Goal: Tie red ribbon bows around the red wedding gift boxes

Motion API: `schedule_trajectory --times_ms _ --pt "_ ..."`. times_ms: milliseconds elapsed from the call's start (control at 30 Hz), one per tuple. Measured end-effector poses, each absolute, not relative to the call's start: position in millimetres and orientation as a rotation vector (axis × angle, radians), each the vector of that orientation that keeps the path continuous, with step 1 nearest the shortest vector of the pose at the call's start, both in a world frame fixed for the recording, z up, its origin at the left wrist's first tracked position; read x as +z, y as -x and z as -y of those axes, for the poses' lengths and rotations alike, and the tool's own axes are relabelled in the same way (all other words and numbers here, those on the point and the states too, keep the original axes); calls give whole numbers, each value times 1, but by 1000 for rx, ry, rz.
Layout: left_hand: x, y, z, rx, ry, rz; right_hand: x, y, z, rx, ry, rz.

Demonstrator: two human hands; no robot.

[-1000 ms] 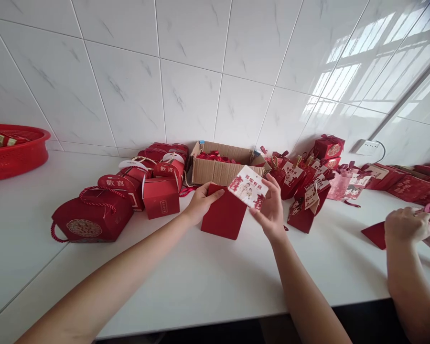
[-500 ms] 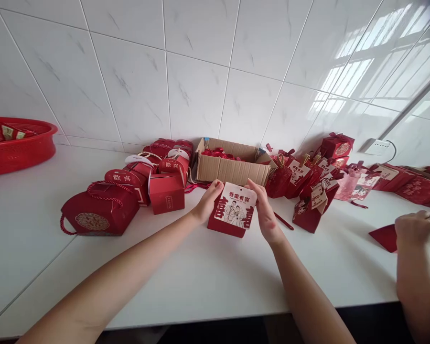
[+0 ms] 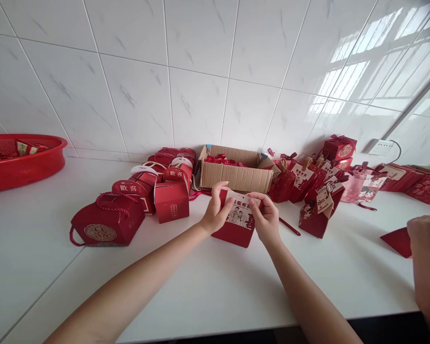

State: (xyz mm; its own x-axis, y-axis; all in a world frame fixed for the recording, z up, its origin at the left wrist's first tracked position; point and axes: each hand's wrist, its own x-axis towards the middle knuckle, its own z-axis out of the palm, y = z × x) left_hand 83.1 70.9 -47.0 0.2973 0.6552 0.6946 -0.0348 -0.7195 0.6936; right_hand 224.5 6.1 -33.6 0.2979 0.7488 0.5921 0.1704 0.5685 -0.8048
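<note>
A white card (image 3: 239,217) printed with a couple and red characters lies against the front of a red gift box (image 3: 232,236) in the middle of the table. My left hand (image 3: 218,212) is closed on the upper left edge of both, thumb across the card's face. At the upper right, my right hand (image 3: 265,217) pinches the card and box edge, its thumb on the card. Fingers hide the card's upper corners. A thin red strap (image 3: 290,226) rests on the table right of my right hand.
Behind stands a cardboard box (image 3: 236,176) with red ribbons. At left are a dark red handled box (image 3: 107,220), a red carton (image 3: 172,203) and a red basket (image 3: 25,167). Tagged gift bags (image 3: 320,210) stand right; a co-worker's hand (image 3: 426,234) holds red card at far right.
The card has slid lower against the red box, and the box tilts slightly. My hands have closed in, with both thumbs now over the card. The view has shifted a little.
</note>
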Motion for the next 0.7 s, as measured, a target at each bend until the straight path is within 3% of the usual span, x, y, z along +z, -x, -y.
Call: schedule_trajectory --times_ms 700 --pt "-38 -81 -63 1370 -1876 -562 -32 -215 -5 316 1012 1205"
